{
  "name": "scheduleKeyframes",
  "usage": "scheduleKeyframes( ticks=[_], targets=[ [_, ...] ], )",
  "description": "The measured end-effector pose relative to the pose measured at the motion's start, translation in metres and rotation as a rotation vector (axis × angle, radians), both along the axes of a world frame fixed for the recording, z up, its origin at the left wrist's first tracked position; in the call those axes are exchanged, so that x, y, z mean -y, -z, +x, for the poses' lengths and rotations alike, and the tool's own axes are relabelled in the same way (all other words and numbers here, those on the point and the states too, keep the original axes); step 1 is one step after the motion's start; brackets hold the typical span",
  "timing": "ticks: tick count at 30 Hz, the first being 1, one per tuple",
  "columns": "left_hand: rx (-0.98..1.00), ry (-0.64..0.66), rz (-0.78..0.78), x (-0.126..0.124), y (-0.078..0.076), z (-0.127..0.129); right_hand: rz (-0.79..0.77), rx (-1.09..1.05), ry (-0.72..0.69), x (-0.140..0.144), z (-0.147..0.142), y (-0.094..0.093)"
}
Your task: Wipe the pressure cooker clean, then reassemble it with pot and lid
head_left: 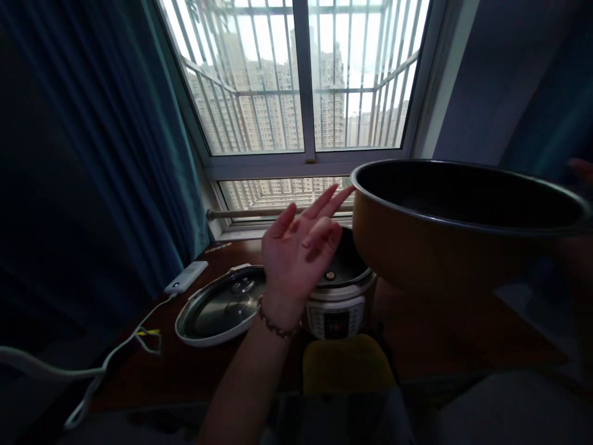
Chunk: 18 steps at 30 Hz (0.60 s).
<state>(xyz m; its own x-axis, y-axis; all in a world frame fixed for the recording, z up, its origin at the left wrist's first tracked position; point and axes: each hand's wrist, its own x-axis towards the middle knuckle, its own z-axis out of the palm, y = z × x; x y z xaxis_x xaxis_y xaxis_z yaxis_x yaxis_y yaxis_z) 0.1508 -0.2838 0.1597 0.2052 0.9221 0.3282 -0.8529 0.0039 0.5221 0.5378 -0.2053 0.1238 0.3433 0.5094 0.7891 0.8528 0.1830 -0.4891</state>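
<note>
My left hand (301, 247) is raised with the palm up and the fingers apart. Its fingertips reach the left rim of a round inner pot (445, 247), gold outside and dark inside, which is held up in the air close to the camera. My right hand (580, 170) shows only as a blurred bit at the pot's far right rim and seems to hold the pot there. Below them, on the dark wooden table (440, 334), stands a silver electric cooker base (340, 306) with its chamber uncovered. Its lid (222, 306) lies flat to its left.
A white power strip (186, 277) lies at the table's back left, with a white cable (92, 371) trailing off the left edge. A yellow cushion (345, 364) sits at the table's front. Teal curtains (139, 142) hang on the left. A barred window (301, 80) fills the back.
</note>
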Motion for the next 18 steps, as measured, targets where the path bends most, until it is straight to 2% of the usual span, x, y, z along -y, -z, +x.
scheduleKeyframes(
  ticks=[2,4,6,8,10,13,18],
  targets=[
    [0.015,-0.050,0.030,-0.005,-0.007,-0.019,0.153,-0.365,-0.319,-0.007,-0.043,-0.026],
    [0.027,-0.082,0.046,-0.013,-0.008,-0.038,0.300,-0.908,-0.737,-0.015,-0.093,-0.045],
    [0.036,-0.108,0.042,-0.022,-0.005,-0.058,0.245,-1.188,-0.948,-0.024,-0.137,-0.054],
    [0.047,-0.133,0.025,-0.032,0.003,-0.076,0.159,-1.321,-1.037,-0.033,-0.167,-0.054],
    [0.061,-0.149,0.006,-0.040,0.012,-0.091,0.071,-1.377,-1.047,-0.043,-0.185,-0.046],
    [0.087,-0.153,-0.019,-0.047,0.026,-0.108,-0.031,-1.423,-1.022,-0.056,-0.198,-0.031],
    [0.068,-0.157,-0.057,-0.051,0.042,-0.126,-0.088,-1.444,-1.047,-0.069,-0.208,-0.012]
  ],
)
